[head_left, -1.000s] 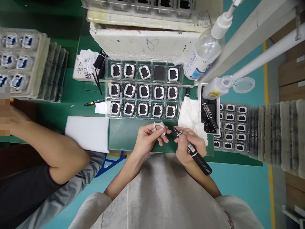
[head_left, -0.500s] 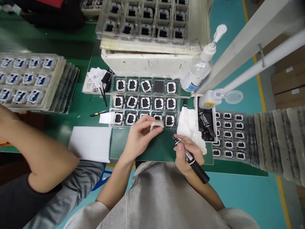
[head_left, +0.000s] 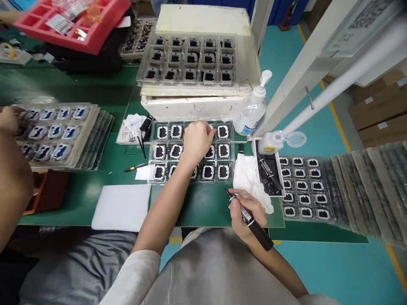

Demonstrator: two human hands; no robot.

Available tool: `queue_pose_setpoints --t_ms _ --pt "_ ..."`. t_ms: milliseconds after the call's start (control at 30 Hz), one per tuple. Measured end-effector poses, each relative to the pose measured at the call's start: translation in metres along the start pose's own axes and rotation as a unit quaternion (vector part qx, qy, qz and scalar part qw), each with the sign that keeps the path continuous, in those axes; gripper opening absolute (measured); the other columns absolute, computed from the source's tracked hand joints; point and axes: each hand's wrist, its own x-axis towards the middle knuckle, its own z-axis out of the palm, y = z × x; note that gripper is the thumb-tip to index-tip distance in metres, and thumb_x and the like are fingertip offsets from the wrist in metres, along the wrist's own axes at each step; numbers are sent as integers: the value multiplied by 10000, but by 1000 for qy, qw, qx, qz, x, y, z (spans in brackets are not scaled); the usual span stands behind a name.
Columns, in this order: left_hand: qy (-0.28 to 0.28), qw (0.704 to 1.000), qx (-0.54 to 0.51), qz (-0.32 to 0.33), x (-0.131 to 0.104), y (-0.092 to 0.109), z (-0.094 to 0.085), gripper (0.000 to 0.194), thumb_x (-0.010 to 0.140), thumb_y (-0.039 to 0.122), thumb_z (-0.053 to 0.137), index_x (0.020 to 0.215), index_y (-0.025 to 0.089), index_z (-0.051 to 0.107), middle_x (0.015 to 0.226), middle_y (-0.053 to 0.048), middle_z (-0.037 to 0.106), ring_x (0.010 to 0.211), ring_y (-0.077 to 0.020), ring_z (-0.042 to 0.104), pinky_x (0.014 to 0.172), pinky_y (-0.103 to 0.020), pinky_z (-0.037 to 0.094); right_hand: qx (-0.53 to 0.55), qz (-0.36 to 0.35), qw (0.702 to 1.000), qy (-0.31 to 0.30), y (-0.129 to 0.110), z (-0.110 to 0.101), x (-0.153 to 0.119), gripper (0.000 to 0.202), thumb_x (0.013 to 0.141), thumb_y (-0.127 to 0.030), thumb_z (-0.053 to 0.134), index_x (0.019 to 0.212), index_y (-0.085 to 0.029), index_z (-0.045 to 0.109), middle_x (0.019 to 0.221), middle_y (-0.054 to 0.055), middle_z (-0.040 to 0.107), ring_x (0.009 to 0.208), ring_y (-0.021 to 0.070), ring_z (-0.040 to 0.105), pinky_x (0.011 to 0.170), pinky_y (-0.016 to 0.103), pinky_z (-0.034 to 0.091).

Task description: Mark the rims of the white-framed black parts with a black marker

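Observation:
My left hand reaches over the clear plastic tray in front of me. Its fingers close on a small white-framed part at the back row's fourth pocket; the hand hides most of that part and its neighbours. Several similar parts with black centres, such as the white-framed part at the front right, sit in the other pockets. A black marker pen lies in the grip of my right hand, its tip pointing up and left, just off the tray's front right corner.
White cloth and a small box of markers lie right of the tray. A pump bottle stands behind them. Stacked trays fill the far right. Another person's arm reaches toward blue-marked trays on the left.
My left hand has carried the white-framed part forward from the tray's front edge to the vacant back-row pocket. My right hand keeps the marker pen nearly in place. The view has tilted up.

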Motion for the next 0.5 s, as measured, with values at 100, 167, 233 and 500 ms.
queue_pose_setpoints --t_ms 100,167,233,500 --pt "30 999 8 27 -6 3 -3 355 1105 302 614 773 188 567 915 -118 712 847 -265 625 773 -386 381 8 1 1000 -5 -1 -1 0 199 1068 -18 651 1097 -209 602 797 -27 612 748 202 693 860 465 727" --pt "39 999 -9 28 -6 8 -4 388 1108 383 626 775 188 586 927 -121 722 850 -265 645 763 -379 409 1 7 1000 -6 -1 -2 -1 205 1063 -11 651 1097 -209 608 799 -22 616 770 213 700 854 466 725" --pt "9 1000 -8 18 -2 14 -2 407 1068 459 698 774 189 616 944 -128 740 871 -279 675 768 -378 451 6 3 1000 -6 1 -2 -4 206 1064 -10 654 1103 -208 611 799 -22 609 757 212 689 844 471 724" --pt "-76 991 106 -17 13 47 2 219 1017 202 595 1053 94 781 1061 -261 762 1098 -424 756 866 -449 552 -6 8 1000 4 8 -4 -14 169 1088 -37 673 1122 -199 635 821 5 642 941 285 764 829 456 699"
